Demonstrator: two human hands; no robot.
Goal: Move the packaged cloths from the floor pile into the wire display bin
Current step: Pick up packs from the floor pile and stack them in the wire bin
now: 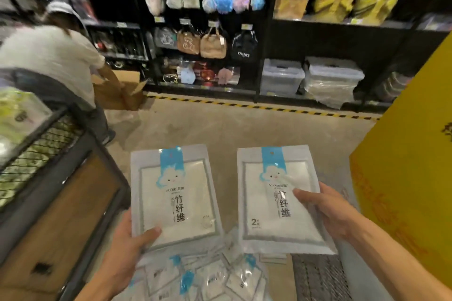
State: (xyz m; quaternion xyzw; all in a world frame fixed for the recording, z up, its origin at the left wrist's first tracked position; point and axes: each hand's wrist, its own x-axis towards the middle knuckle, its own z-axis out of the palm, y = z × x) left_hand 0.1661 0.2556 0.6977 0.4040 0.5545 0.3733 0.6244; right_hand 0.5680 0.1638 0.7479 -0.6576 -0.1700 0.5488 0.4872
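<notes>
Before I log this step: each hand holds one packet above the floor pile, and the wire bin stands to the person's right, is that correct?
Not quite: the wire bin stands to the person's left, as the head view shows. The rest holds: the left hand holds one packet, the right hand holds another packet, both above the floor pile.

Two white cloth packs [175,199] [278,199] held above floor pile [203,276].

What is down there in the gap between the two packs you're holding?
In the head view, bare concrete floor shows between the left pack and right pack; lower down, the floor pile.
</notes>
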